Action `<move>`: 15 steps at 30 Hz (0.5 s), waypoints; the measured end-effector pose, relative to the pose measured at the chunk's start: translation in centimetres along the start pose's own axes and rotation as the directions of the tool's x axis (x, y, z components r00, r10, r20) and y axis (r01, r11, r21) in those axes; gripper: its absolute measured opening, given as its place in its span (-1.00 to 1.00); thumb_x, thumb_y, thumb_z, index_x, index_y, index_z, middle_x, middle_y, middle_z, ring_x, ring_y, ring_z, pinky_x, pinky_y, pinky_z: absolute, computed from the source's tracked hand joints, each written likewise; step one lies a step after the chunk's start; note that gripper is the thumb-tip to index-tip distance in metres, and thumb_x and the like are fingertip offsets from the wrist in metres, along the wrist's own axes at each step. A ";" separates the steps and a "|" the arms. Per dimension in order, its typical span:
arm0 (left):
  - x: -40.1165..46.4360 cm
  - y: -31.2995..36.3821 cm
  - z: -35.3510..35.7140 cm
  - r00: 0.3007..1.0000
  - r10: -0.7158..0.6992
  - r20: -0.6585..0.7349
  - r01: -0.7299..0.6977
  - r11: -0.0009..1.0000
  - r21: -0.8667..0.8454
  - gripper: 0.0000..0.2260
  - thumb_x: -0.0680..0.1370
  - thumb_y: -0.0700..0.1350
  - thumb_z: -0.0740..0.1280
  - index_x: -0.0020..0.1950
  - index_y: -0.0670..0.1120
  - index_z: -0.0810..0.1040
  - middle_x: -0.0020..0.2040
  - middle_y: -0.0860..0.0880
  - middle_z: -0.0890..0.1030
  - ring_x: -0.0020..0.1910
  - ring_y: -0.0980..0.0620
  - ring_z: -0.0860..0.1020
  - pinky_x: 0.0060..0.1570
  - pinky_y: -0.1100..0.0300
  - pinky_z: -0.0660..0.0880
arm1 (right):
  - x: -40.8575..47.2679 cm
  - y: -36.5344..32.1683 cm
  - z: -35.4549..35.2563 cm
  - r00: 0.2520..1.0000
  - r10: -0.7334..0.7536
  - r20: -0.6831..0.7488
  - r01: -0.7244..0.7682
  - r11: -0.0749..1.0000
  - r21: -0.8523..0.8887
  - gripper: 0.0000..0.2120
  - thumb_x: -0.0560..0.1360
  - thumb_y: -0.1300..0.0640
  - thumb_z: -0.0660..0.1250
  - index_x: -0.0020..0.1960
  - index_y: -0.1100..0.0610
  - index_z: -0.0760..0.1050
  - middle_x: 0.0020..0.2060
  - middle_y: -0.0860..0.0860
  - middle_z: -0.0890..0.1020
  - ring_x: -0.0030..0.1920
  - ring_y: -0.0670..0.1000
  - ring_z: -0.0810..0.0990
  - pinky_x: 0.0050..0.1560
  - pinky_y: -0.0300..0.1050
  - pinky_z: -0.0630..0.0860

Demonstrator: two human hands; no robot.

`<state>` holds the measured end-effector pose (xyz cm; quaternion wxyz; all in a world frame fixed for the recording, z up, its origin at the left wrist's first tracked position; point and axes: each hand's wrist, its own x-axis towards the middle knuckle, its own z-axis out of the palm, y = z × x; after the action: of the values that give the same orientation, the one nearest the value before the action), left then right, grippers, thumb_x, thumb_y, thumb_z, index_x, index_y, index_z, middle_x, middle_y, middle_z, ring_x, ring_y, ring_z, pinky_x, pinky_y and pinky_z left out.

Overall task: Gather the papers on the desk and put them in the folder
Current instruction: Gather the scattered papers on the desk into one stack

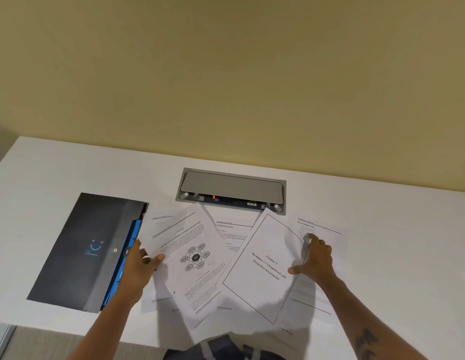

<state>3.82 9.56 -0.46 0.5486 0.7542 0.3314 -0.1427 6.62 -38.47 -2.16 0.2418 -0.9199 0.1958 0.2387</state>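
Several printed white papers lie fanned out and overlapping on the white desk (382, 203). A sheet with a round diagram (192, 258) is on the left, a bordered chapter title page (265, 266) in the middle, a text page (322, 229) at the right. My left hand (143, 261) grips the left edge of the diagram sheet, thumb on top. My right hand (315, 255) pinches the right edge of the title page, which is lifted slightly. A dark grey folder (80, 250) with a blue inner edge lies shut at the left, just beside my left hand.
A grey cable-outlet box (231, 189) with its lid raised is set into the desk behind the papers. A yellow wall rises behind the desk. The desk's front edge runs below my forearms, with floor and dark clothing showing under it.
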 end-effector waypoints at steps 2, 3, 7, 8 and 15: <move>-1.1 -0.2 -0.1 1.000 0.017 -0.004 -0.017 1.000 0.003 -0.51 0.54 -0.24 0.49 0.39 -0.01 0.40 0.13 0.02 0.64 0.11 -0.14 0.65 0.00 -0.10 0.67 | -0.3 0.1 0.3 1.000 -0.010 0.000 0.010 0.991 0.132 0.18 -0.08 0.02 0.79 0.43 0.17 0.32 0.17 0.08 0.49 0.25 0.23 0.47 0.17 0.05 0.46; -1.7 -0.1 -0.1 1.000 0.014 -0.013 -0.014 1.000 0.006 -0.53 0.55 -0.24 0.48 0.38 -0.02 0.40 0.12 0.03 0.63 0.10 -0.14 0.64 -0.01 -0.08 0.66 | -0.6 0.1 0.5 1.000 -0.005 -0.001 0.006 0.978 0.206 0.09 -0.04 0.15 0.79 0.38 0.22 0.35 0.11 0.09 0.48 0.21 0.26 0.49 0.12 0.02 0.46; -3.0 -0.3 0.2 0.999 -0.006 -0.032 0.007 1.000 0.029 -0.60 0.57 -0.23 0.45 0.36 -0.04 0.43 0.16 -0.03 0.61 0.13 -0.17 0.60 0.11 -0.19 0.62 | -1.8 0.1 1.0 0.998 0.012 -0.066 0.019 0.894 0.447 0.13 0.08 0.37 0.75 0.52 0.16 0.28 0.34 0.13 0.43 0.39 0.19 0.46 0.37 0.10 0.49; -3.1 -0.4 0.3 0.999 -0.006 -0.032 0.007 0.999 0.039 -0.60 0.58 -0.23 0.44 0.37 -0.04 0.43 0.17 -0.04 0.61 0.14 -0.17 0.59 0.09 -0.16 0.62 | -2.1 -0.1 1.0 0.997 0.011 -0.075 0.027 0.872 0.490 0.20 0.10 0.37 0.75 0.59 0.12 0.20 0.42 0.09 0.39 0.44 0.12 0.42 0.43 0.11 0.45; -2.4 -1.0 1.4 1.000 -0.030 -0.009 0.031 0.994 0.106 -0.74 0.63 -0.13 0.39 0.29 -0.04 0.46 0.17 -0.06 0.62 0.13 -0.20 0.62 0.12 -0.15 0.63 | -4.2 -3.1 1.1 1.000 0.015 -0.014 -0.003 0.770 0.638 0.11 0.35 0.44 0.61 0.67 -0.02 0.08 0.44 0.21 0.51 0.36 0.27 0.55 0.29 0.09 0.57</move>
<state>1.63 7.62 -0.32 0.5045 0.7776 0.3368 -0.1656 4.31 -34.35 0.29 0.5363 -0.7847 0.2718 0.1507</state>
